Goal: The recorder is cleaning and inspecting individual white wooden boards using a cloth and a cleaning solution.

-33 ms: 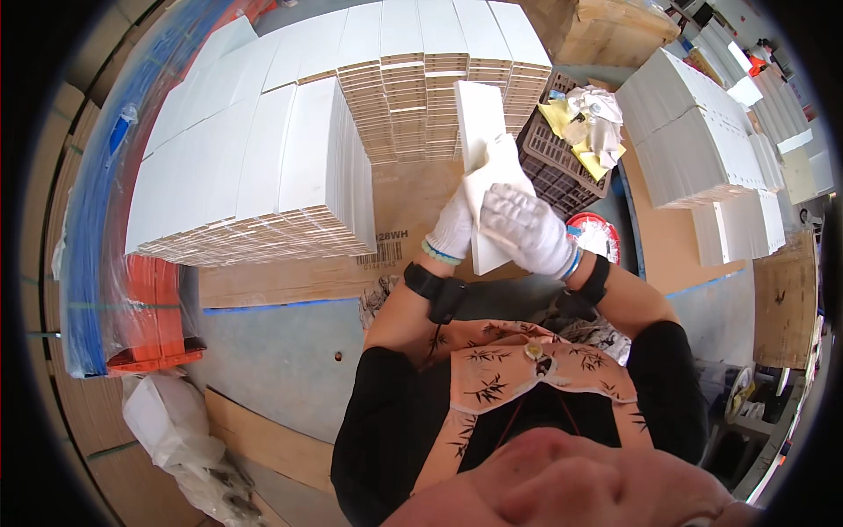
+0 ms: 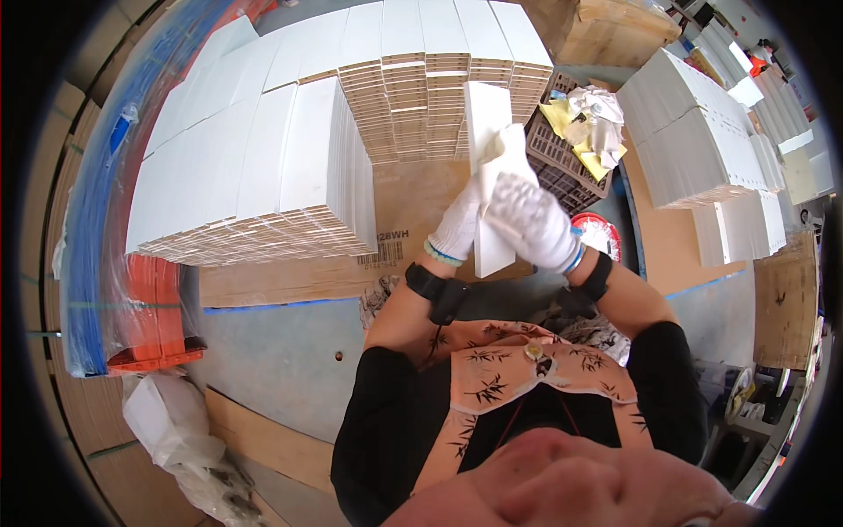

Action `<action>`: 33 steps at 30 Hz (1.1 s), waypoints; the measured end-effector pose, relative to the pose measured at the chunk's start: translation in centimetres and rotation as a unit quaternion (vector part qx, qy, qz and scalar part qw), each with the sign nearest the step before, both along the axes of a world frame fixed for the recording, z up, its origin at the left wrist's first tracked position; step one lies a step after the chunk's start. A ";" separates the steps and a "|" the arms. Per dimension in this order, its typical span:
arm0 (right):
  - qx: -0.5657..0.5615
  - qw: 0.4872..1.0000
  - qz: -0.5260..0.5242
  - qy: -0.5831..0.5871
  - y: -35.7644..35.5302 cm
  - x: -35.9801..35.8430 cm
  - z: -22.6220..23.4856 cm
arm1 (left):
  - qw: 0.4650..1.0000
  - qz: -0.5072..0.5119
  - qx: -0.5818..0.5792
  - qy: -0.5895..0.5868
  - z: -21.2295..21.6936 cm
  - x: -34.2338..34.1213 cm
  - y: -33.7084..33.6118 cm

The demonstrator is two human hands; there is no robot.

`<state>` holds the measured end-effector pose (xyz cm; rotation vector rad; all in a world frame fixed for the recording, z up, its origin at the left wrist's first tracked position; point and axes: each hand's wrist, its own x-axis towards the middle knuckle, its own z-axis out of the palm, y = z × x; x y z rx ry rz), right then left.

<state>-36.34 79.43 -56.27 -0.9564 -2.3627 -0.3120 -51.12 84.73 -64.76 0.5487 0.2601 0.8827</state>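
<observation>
A long white board [image 2: 493,256] is held out in front of me, tilted up toward the stacks. My left hand [image 2: 457,221], in a white knit glove, grips its left edge; the fingers are mostly hidden behind the board and cloth. Over the board's middle lies a bunched white cloth [image 2: 507,151]. My right hand [image 2: 531,221], also gloved and blurred by motion, is closed over the lower part of this cloth and presses it on the board.
Stacks of white boards [image 2: 307,149] stand on a cardboard sheet [image 2: 413,189] ahead and to the left. A brown plastic crate [image 2: 562,171] with rags [image 2: 597,119] is at the right, beside a red-rimmed bucket [image 2: 597,235]. More white panels [image 2: 680,132] stand farther right.
The board and both hands have shifted slightly to the right. The cloth's upper part now stands more raised and folded, and my right hand's fingers are more blurred.
</observation>
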 end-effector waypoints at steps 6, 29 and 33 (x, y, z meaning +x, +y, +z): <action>-0.025 0.998 -0.025 0.060 2.4 -0.4 0.8 | 0.998 0.055 -0.009 0.043 3.3 0.0 -1.8; -0.345 0.834 -0.228 0.365 2.6 6.8 -0.6 | 0.992 0.113 0.047 0.015 4.2 0.2 4.6; -0.442 0.651 -0.048 0.615 3.2 2.6 -1.3 | 0.995 0.080 0.059 0.009 3.8 1.0 4.7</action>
